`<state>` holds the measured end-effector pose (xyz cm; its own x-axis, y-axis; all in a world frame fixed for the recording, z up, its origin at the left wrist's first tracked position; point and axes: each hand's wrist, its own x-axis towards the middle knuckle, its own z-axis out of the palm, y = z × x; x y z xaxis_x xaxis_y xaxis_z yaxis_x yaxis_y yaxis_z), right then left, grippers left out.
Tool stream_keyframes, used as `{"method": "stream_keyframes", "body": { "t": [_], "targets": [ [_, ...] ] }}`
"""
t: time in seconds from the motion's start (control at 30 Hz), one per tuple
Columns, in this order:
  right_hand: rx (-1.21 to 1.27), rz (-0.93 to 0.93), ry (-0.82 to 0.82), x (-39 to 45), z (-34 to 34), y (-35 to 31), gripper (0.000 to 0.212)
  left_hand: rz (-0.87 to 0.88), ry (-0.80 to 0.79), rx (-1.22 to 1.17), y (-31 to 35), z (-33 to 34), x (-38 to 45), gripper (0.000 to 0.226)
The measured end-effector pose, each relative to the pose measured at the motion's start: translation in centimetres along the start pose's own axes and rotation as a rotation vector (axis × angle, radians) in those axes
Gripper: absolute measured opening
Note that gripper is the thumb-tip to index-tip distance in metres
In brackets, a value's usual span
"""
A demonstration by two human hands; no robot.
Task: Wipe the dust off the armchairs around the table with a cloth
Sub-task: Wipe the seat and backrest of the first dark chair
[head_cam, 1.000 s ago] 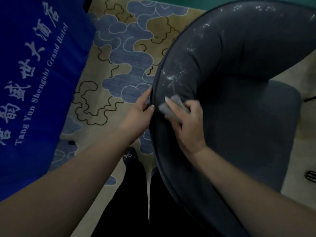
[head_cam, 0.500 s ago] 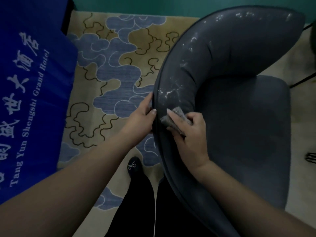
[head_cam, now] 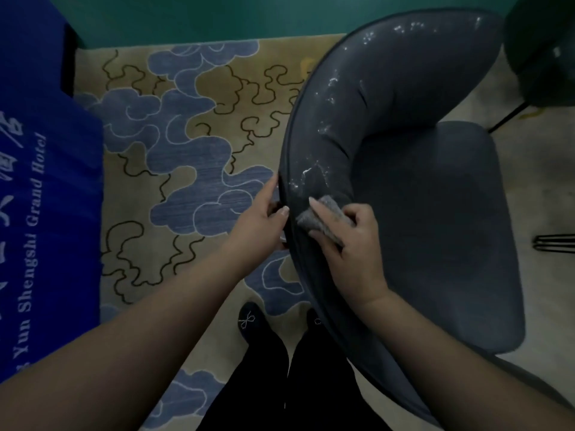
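Head view: right hand [head_cam: 351, 244] presses a cloth [head_cam: 323, 214] (grey, folded) onto the armchair [head_cam: 435, 213] back's top, fingers curled round it; left hand [head_cam: 258, 222] grips the back's outer edge.

head cam | looks steeply down | close over armchair [head_cam: 435, 213] back

The armchair [head_cam: 435, 213] is dark grey with white dust specks, the cloth [head_cam: 323, 213] is light grey, the carpet [head_cam: 193, 150] is tan with blue swirly clouds, and the blue tablecloth [head_cam: 46, 181] has white letters.
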<state>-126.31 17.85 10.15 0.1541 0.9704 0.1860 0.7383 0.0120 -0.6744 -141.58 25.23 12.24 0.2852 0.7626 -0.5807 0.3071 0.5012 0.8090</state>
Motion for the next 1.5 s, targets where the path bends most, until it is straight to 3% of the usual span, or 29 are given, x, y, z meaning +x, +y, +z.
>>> {"method": "stream_keyframes", "body": {
  "t": [0.2,0.4,0.63,0.83,1.07,1.27,1.5],
  "targets": [
    [0.055,0.153,0.062,5.9,1.5,-0.1,0.047,-0.002,-0.024,0.013,0.4,-0.4,0.5,0.058],
    [0.042,0.063,0.052,1.3,0.5,0.2,0.05,0.007,-0.01,0.005,0.7,-0.2,0.9,0.059],
    [0.155,0.299,0.132,8.4,2.1,1.2,0.044,-0.009,0.015,0.014,1.0,-0.3,1.2,0.057],
    [0.154,0.187,0.06,2.8,0.8,1.0,0.049,0.002,0.015,0.02,2.0,-0.9,2.0,0.052],
    [0.138,0.309,0.1,9.7,2.1,1.7,0.046,0.019,0.01,0.032,2.4,-1.0,2.4,0.051],
    [0.09,0.15,0.014,2.9,0.5,1.3,0.049,0.018,0.012,0.022,2.4,-1.1,2.3,0.053],
    [0.018,0.137,0.041,9.4,1.4,0.9,0.046,0.023,0.015,0.024,1.9,-1.2,2.3,0.053]
  ]
}}
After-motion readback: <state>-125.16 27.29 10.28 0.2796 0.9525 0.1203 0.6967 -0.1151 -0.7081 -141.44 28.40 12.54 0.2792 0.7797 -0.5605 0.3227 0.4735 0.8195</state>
